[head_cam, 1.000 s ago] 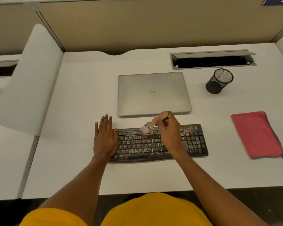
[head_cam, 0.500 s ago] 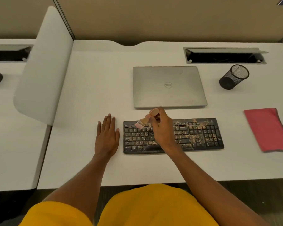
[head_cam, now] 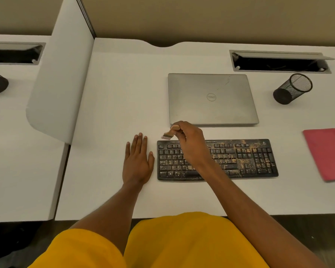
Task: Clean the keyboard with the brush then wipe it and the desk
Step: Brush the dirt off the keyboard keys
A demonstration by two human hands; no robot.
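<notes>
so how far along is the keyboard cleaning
Nothing looks finished: brown crumbs cover the keyboard, thickest on its right side. In hand: the right hand grips the small brush, bristles at the keyboard's top left corner, while the left hand rests flat on the desk beside it. Left: most of the brushing, then wiping keyboard and desk with the red cloth, which lies untouched at the right.

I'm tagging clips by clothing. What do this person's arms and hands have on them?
The left hand and right hand are bare: no gloves, and no watch or bracelet at either wrist. The left forearm and right forearm are bare too, with no sleeve in view. The only clothing shown is a yellow garment at the bottom edge.
</notes>
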